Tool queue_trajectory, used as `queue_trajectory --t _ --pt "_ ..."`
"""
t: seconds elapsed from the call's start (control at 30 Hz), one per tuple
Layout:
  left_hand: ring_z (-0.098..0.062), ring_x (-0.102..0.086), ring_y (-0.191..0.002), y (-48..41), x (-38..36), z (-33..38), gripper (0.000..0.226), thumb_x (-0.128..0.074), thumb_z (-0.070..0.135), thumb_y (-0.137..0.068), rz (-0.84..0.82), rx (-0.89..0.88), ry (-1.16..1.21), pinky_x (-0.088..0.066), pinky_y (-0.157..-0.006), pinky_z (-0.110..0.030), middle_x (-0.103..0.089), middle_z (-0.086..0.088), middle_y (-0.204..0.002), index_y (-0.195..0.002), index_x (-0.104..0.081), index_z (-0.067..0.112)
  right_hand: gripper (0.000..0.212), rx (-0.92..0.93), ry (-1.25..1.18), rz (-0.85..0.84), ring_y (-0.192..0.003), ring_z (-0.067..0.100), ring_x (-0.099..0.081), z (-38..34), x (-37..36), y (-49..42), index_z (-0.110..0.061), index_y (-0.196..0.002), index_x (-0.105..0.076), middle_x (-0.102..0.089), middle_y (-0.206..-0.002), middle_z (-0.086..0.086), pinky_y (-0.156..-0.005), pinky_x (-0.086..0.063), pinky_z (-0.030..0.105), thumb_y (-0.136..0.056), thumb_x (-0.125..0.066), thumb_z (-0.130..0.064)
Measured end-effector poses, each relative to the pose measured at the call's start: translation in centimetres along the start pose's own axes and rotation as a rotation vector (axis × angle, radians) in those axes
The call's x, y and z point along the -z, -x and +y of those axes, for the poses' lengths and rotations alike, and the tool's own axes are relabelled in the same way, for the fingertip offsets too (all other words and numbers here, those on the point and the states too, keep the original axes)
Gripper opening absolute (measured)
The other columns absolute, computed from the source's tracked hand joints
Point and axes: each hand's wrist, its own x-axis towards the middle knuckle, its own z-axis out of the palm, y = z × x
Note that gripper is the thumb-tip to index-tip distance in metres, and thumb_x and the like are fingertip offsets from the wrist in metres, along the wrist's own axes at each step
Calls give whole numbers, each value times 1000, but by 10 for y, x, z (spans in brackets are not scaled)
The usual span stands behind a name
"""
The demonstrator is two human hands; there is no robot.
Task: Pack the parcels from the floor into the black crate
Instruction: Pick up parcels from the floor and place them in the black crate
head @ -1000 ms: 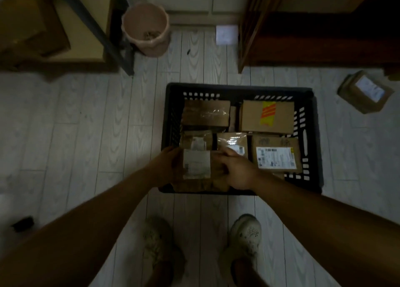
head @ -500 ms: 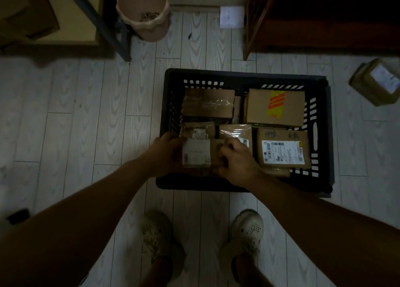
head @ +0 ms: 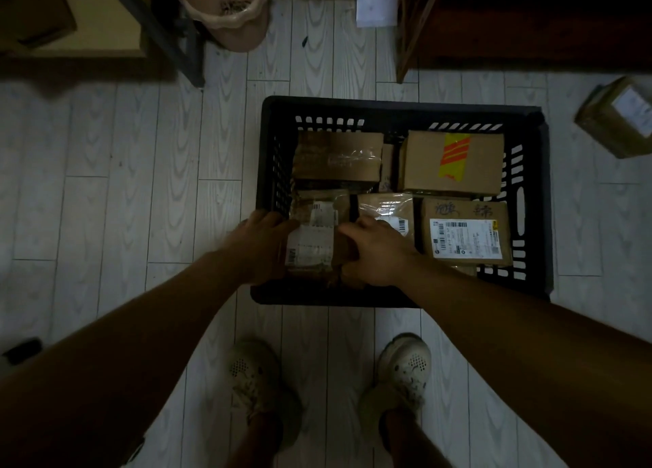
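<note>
Pale wood-plank flooring (head: 141, 185) fills the dim room, and the black crate (head: 405, 109) stands on it just ahead of our two light shoes (head: 254, 379).

We hold a small labelled parcel (head: 310, 252) between both hands at the crate's near left corner, low inside the near wall. Our left hand (head: 263, 245) grips its left edge with the fingers wrapped along the side, reaching over the crate's left rim. Our right hand (head: 377, 252) is curled over the parcel's right part, knuckles up, fingertips pressing on the brown cardboard beside the white label. We cannot tell whether the parcel already rests on what lies below it.

Other parcels fill the rest of the crate. A brown taped parcel (head: 338, 155) lies at the far left, with a box with yellow and orange tape (head: 455, 160) at the far right. Nearer to us, a plastic-wrapped parcel (head: 386, 206) sits just beyond our right hand, and a box with a large white shipping label (head: 465, 235) lies against the right wall. Another labelled packet (head: 321, 203) shows just beyond the one we hold.

One cardboard parcel (head: 617, 118) lies on the floor, well apart from the crate, at the right edge of view. A pink bin (head: 225, 12) stands at the top left beside a dark metal leg (head: 165, 30), and dark wooden furniture (head: 529, 26) fills the top right.
</note>
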Motion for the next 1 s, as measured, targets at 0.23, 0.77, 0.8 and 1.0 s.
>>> queue_trajectory --t 0.23,0.77,0.8,1.0 --pt "-32 -28 -132 -7 5 -3 95 -68 55 -68 -32 -3 80 -33 -105 -48 -29 -9 -144 -144 -19 28 62 -25 -77 22 -119 27 -44 3 0 -4 -26 -135 -45 -45 -130 8 -85 -37 29 -79 -68 -34" --pt "-31 -25 -132 8 -6 -4 103 -61 66 -68 46 -22 -113 -26 -108 -49 -25 -10 -145 -146 -7 26 67 11 -11 200 -124 28 -34 -2 -31 13 -25 -137 -39 -36 -136 5 -94 -38 41 -77 -68 -36" --pt "-31 -25 -132 6 -4 -4 103 -60 66 -68 40 -24 -129 -26 -108 -48 -25 -10 -144 -146 -6 26 68 -7 -30 183 -125 28 -33 -2 -31 11 -26 -138 -38 -35 -138 4 -96 -38 40 -77 -68 -36" --pt "-31 -26 -130 0 -4 3 102 -61 66 -68 68 -8 -185 -26 -107 -46 -26 -11 -142 -145 -10 25 72 -51 -81 158 -127 27 -32 2 -38 4 -27 -139 -36 -35 -138 5 -99 -35 39 -77 -70 -37"
